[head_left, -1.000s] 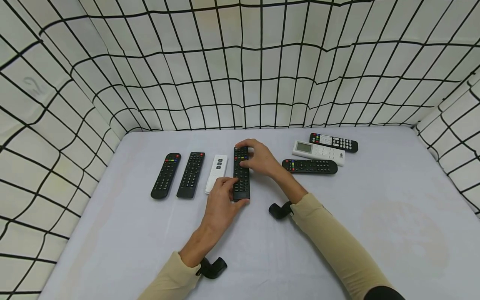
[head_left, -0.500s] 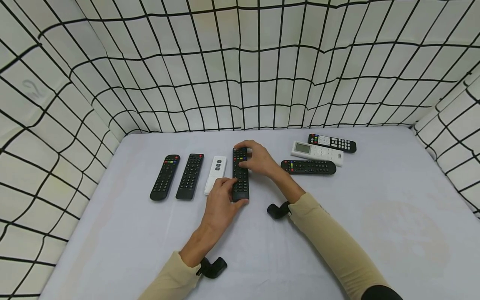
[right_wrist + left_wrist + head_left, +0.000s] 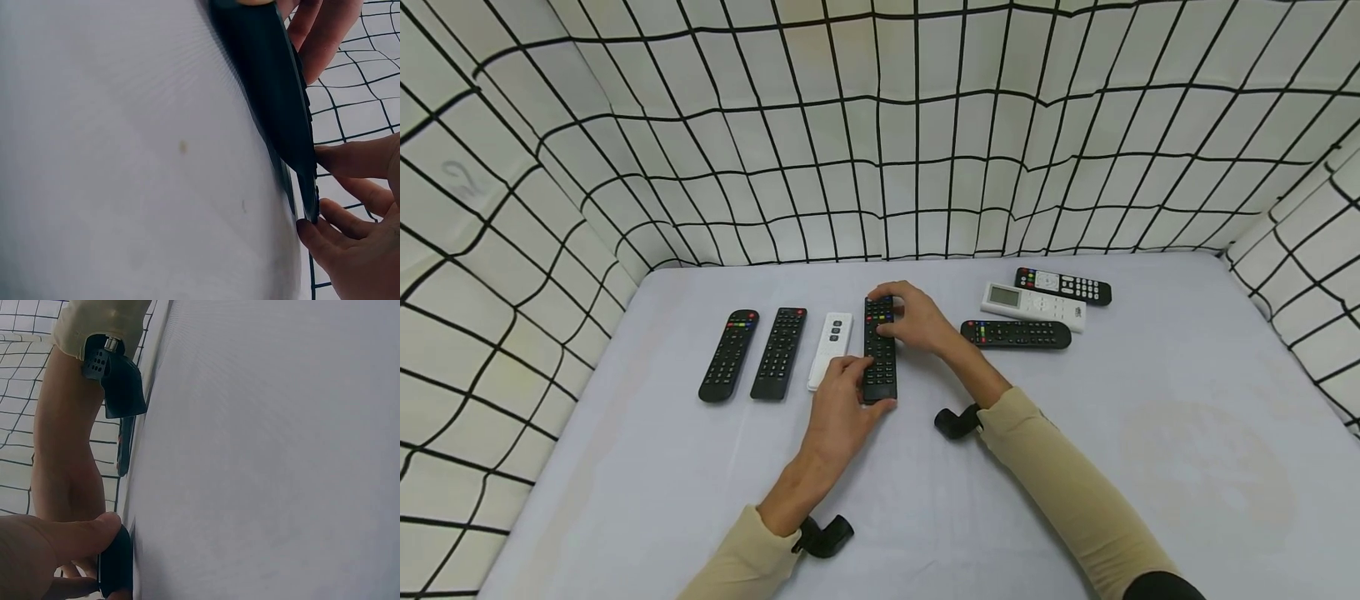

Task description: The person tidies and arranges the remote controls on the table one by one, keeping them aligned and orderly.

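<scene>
The black remote [image 3: 881, 340] lies near the middle of the frame, its long axis running up and down the picture, just to the right of a white remote [image 3: 832, 337]. It looks like a hard plastic shell, so it should prove light and stiff, not easily crushed, with smooth flanks that might slide a little under dry fingers; the raised keys on its face would probably give under pressure. The two ends and the long edges seem the best places to take hold, away from the buttons.

Both hands grip it. The left hand [image 3: 841, 408] holds the lower end, thumb at the bottom edge and fingers along the left edge. The right hand [image 3: 919, 317] pinches the upper end, a finger over the top and the thumb at the right edge of the face. The left forearm rises from the bottom edge, left of centre; the right forearm slants up and leftward from the lower right. The wrist views are dim and steeply angled, so whether the remote rests fully on the white cloth [image 3: 1000, 525] cannot be told.
</scene>
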Action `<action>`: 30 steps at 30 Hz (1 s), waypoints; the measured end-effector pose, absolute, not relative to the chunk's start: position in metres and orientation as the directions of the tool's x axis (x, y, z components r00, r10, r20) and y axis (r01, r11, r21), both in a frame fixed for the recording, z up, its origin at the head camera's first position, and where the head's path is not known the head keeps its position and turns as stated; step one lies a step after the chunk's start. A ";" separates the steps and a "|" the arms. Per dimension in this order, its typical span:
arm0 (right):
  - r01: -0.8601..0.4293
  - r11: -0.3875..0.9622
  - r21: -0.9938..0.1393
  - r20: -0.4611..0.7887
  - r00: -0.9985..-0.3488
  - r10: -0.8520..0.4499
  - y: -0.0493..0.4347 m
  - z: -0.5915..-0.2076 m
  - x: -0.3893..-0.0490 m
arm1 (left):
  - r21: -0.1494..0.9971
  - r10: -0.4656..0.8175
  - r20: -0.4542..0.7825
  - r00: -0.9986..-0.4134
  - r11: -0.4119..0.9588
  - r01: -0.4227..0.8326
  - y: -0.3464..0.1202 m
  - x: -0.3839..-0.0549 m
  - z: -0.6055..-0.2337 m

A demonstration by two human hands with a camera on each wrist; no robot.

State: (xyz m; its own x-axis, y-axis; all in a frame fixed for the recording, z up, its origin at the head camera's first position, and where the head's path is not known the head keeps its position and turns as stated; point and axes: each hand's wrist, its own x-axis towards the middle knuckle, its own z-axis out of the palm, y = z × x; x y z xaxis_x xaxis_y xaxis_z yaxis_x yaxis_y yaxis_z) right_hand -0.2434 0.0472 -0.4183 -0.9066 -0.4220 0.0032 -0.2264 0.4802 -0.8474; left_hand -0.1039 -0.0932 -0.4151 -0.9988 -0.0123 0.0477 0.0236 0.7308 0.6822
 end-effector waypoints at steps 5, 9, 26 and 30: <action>-0.224 0.474 -0.852 0.004 -0.907 -0.421 0.048 -0.419 -0.243 | 0.682 -0.013 0.050 -0.999 0.731 0.024 -0.093 -0.103 -0.415; -0.222 0.468 -0.855 0.008 -0.909 -0.416 0.049 -0.417 -0.242 | 0.690 -0.011 0.055 -0.998 0.723 0.029 -0.094 -0.103 -0.415; -0.190 0.518 -0.834 0.014 -0.946 -0.325 0.061 -0.407 -0.234 | 0.657 0.002 0.155 -0.988 0.747 0.104 -0.091 -0.105 -0.410; -0.178 0.522 -0.834 0.016 -0.954 -0.299 0.068 -0.405 -0.231 | 0.668 0.012 0.193 -0.981 0.731 0.140 -0.089 -0.107 -0.411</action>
State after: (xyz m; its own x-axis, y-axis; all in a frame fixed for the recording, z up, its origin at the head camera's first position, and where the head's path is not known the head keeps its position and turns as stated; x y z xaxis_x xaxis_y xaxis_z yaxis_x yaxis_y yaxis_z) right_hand -0.2308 0.0683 -0.4055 -0.9542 -0.2986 0.0164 -0.1778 0.5223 -0.8340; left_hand -0.1066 -0.0894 -0.4108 -0.9812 0.0119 0.1925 0.1399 0.7311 0.6678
